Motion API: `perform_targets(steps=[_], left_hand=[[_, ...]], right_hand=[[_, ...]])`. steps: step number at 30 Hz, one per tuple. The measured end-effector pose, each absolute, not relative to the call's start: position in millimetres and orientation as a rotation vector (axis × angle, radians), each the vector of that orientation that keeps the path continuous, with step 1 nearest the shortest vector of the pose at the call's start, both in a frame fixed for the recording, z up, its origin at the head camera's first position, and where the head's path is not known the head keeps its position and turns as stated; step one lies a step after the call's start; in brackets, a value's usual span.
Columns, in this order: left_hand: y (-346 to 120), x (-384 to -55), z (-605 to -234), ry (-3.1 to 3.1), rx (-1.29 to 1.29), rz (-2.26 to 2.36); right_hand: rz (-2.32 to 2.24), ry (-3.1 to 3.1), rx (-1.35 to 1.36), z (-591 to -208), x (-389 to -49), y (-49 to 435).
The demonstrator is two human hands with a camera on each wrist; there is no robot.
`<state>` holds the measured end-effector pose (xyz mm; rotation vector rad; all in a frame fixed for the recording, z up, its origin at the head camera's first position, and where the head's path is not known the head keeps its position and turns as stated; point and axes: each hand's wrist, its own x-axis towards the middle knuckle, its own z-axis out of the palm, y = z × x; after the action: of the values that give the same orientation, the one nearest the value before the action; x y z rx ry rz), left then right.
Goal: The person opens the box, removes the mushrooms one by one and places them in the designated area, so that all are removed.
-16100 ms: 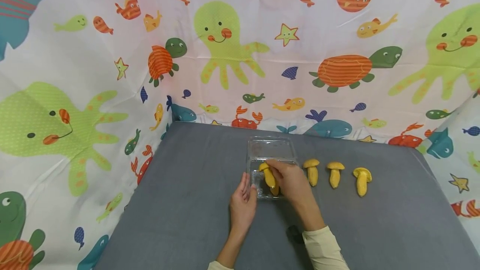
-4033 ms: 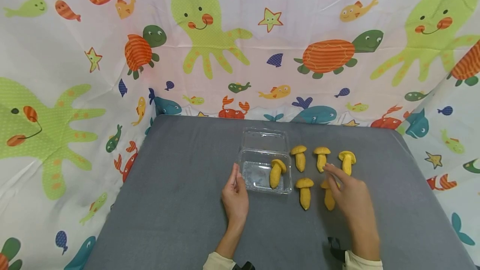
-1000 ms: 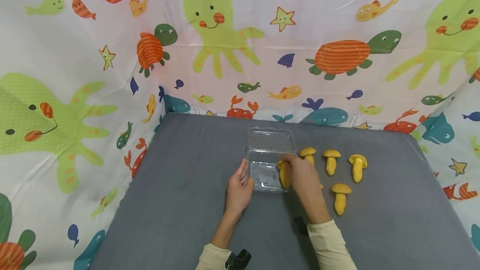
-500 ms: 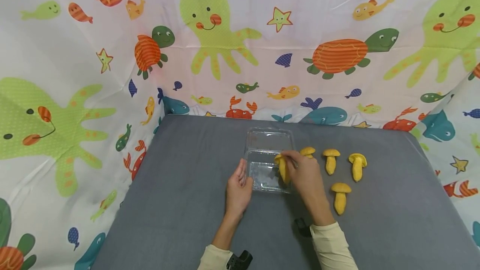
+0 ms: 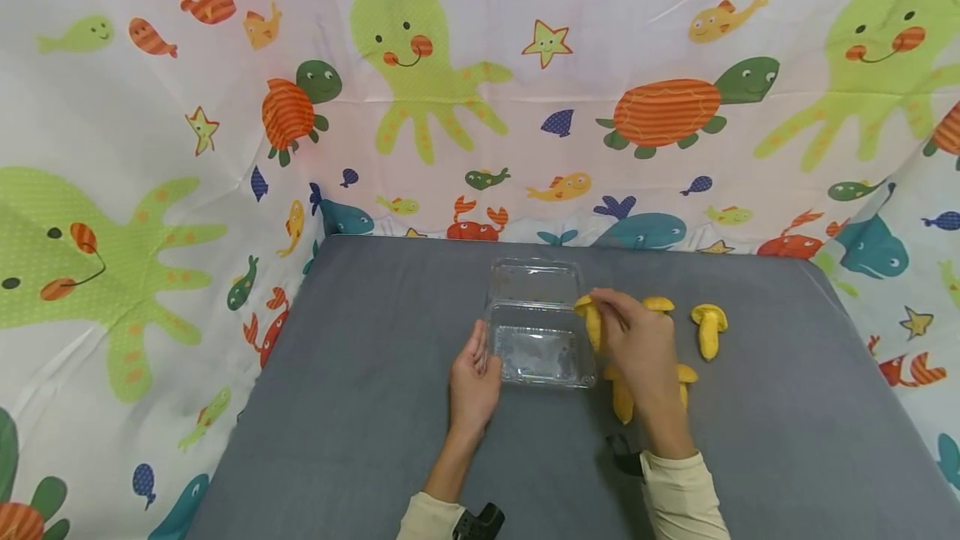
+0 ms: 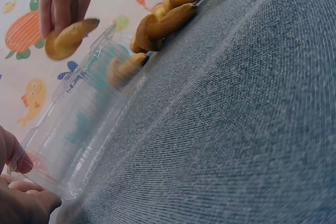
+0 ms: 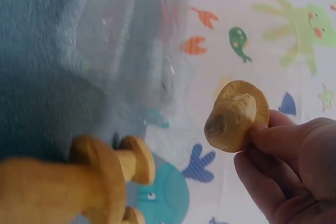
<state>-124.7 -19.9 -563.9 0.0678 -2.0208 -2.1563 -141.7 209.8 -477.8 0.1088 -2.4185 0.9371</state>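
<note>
My left hand (image 5: pixel 474 386) grips the left edge of a clear plastic container (image 5: pixel 543 382), whose lid (image 5: pixel 536 282) lies folded back behind it. In the left wrist view, thumb and fingertips stand on either side of the container's near end. My right hand (image 5: pixel 641 348) pinches a yellow mushroom (image 5: pixel 590 322) at its cap, raised by the container's right rim. The right wrist view shows this mushroom (image 7: pixel 231 116) with its stem end towards the camera. Under and beside the right hand lie more mushrooms, among them one below (image 5: pixel 622 400), partly covered by the hand.
Several yellow mushrooms lie on the grey cloth-covered table (image 5: pixel 360 407) right of the container. One mushroom (image 5: pixel 708 332) is at the far right, another (image 5: pixel 657 304) partly behind my hand. A sea-animal print curtain (image 5: pixel 480 132) hangs behind the table.
My right hand has lifted the mushroom out of the container and carried it right, past the rim. The left hand keeps its grip. Earlier, two mushrooms came to lie in the nearer row.
</note>
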Motion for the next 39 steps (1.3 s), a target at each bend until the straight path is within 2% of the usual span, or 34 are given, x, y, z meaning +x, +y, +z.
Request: perform_targets(steps=[22,39], left_hand=[[-17,-123,-565,-1.975,0.042,-2.147],[-16,-122,-566,-1.973,0.062,-2.135]], right_hand=[[0.76,-2.282,-0.232,-472,-102,299],[0.703,-2.308,-0.423,-485,-82,334]])
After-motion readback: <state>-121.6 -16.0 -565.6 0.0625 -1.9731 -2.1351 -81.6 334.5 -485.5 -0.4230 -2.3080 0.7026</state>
